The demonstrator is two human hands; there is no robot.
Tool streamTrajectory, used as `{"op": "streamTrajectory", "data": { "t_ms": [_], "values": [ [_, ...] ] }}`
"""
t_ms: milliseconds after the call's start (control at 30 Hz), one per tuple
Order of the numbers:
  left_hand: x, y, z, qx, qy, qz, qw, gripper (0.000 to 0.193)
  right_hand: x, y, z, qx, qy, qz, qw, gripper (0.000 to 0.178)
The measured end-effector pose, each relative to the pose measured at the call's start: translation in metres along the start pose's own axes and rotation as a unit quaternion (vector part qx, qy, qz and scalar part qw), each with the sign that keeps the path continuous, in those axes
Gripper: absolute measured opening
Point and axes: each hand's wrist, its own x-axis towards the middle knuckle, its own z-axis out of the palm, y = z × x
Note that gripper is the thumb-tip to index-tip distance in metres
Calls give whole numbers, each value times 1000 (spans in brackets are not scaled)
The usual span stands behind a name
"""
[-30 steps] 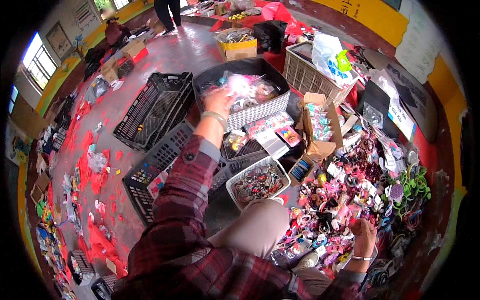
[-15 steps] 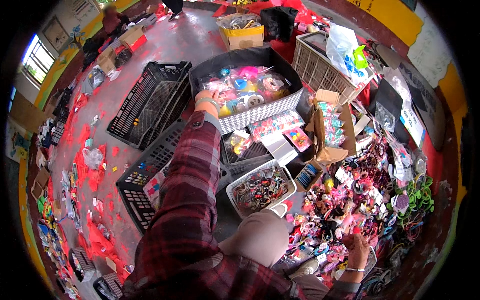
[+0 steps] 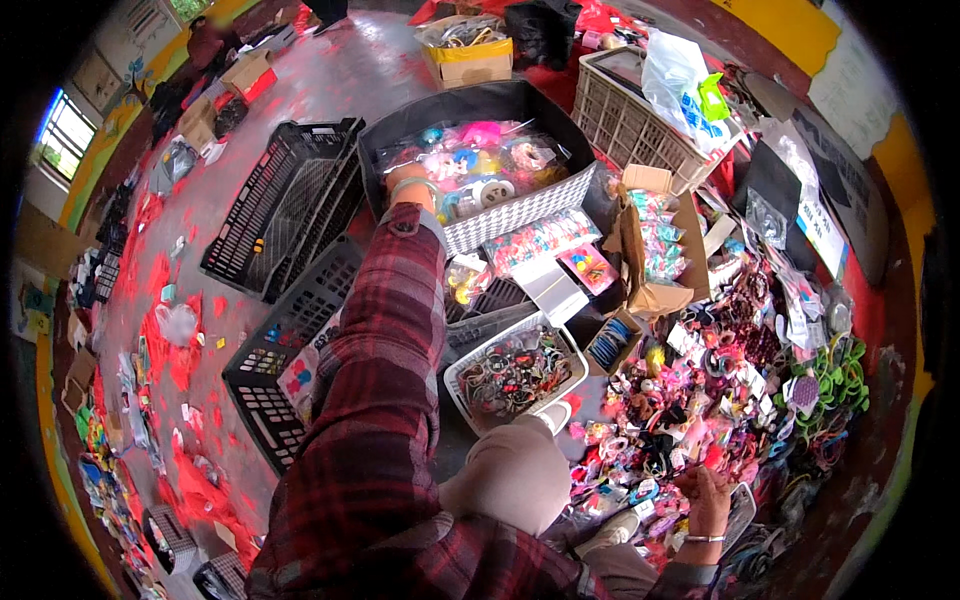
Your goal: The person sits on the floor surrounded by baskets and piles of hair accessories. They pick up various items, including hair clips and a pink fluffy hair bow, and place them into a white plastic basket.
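Observation:
My left arm reaches forward to a dark fabric bin with a checkered front (image 3: 520,213), and my left hand (image 3: 408,180) is inside its left end. The fingers there are hidden among bagged items, so their grip does not show. Clear-wrapped hair accessories (image 3: 480,160) in pink, blue and yellow fill the bin. On the lower right, my right hand (image 3: 708,503) hovers by a heap of hair ties and hair ornaments (image 3: 690,410). Its fingers are curled closed; whatever they may hold cannot be made out.
A white basket of hair ties (image 3: 515,375) stands before my knee. Black crates (image 3: 285,210) lie left, a cardboard box of packets (image 3: 665,245) right. Behind are a beige crate (image 3: 640,120) and a yellow-banded carton (image 3: 467,60). Red scraps litter the floor; a person (image 3: 205,45) sits far left.
My left hand has gone slightly further into the bin, and its fingers are now out of sight. My right hand stays by the heap. The whole view has shifted a little.

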Motion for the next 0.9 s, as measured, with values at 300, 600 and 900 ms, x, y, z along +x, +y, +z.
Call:
{"op": "streamTrajectory", "data": {
  "t_ms": [300,600,900],
  "values": [
    [-66,0,-7,-150,136,-33,979,35,-11,4,-13,4,9,-20,1000,18],
    [-28,58,1,-1,255,168,952,34,-19,1,-21,-75,16,-4,997,20],
    [-102,72,-29,-55,307,206,927,31,-58,-19,-36,-193,-7,-5,981,16]
  ]
}}
